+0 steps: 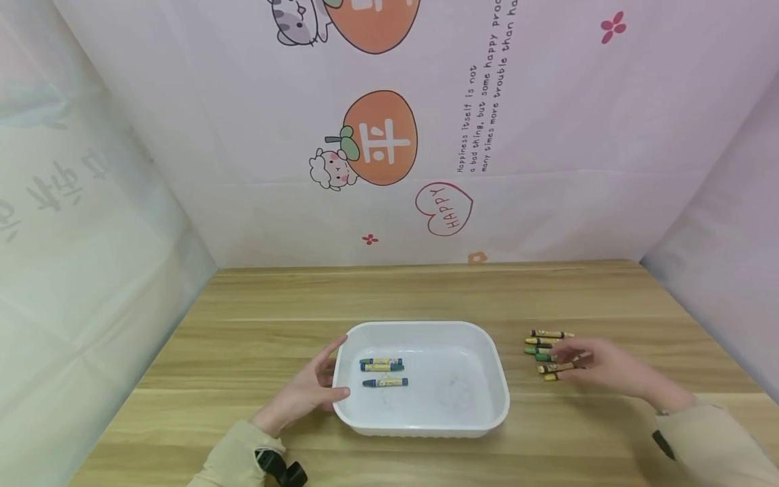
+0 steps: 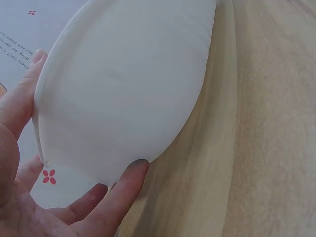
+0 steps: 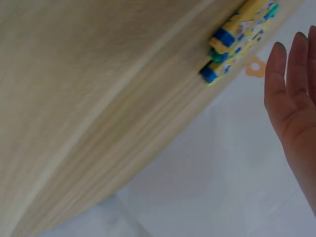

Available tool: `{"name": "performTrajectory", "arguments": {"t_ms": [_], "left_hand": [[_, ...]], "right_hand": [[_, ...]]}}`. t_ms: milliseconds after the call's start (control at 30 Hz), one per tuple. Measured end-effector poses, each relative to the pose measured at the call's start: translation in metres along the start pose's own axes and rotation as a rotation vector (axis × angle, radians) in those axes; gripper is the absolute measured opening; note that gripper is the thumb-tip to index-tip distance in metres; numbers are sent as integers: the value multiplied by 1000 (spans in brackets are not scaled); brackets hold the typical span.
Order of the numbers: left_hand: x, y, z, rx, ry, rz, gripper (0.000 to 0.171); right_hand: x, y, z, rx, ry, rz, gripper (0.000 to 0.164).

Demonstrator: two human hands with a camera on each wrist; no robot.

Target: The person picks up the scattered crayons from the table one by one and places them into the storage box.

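Note:
My left hand point(image 1: 304, 391) holds the left end of a white plastic tray point(image 1: 426, 428), thumb on the rim and other fingers about the end wall. In the left wrist view, fingertips point(image 2: 137, 167) touch the tray's outer wall point(image 2: 123, 79). Inside the tray lie several crayons point(image 1: 385, 383) with yellow and blue wrappers. My right hand point(image 1: 599, 365) is over a loose group of crayons point(image 1: 548, 333), yellow, green and brown, right of the tray, and partly hides them. In the right wrist view its fingers point(image 3: 276, 74) are extended beside the crayons point(image 3: 242, 29).
A wooden table point(image 1: 280, 297) carries everything. Behind it hangs a pale printed cloth point(image 1: 274, 169) with cartoon fruit and lettering. More pale cloth point(image 1: 91, 270) closes off the left side, and another panel point(image 1: 718, 223) the right.

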State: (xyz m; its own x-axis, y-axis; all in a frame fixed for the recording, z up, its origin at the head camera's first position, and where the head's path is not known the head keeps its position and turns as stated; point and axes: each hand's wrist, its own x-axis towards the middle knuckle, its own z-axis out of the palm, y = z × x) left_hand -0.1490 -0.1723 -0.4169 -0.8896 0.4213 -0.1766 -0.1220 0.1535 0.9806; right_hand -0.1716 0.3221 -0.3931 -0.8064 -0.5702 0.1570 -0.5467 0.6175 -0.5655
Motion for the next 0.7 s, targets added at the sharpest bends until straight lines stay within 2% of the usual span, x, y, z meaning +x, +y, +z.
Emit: {"name": "performTrajectory", "arguments": {"t_ms": [200,467,700], "left_hand": [[0,0,0,-6,0,-2,92],[0,-1,0,-10,3,-7,92],[1,-1,0,-3,11,-8,92]], "right_hand": [[-6,10,2,-76,7,31,31],[-10,27,12,-166,71,-111,32],[-11,30,15,-248,97,-200,32]]}}
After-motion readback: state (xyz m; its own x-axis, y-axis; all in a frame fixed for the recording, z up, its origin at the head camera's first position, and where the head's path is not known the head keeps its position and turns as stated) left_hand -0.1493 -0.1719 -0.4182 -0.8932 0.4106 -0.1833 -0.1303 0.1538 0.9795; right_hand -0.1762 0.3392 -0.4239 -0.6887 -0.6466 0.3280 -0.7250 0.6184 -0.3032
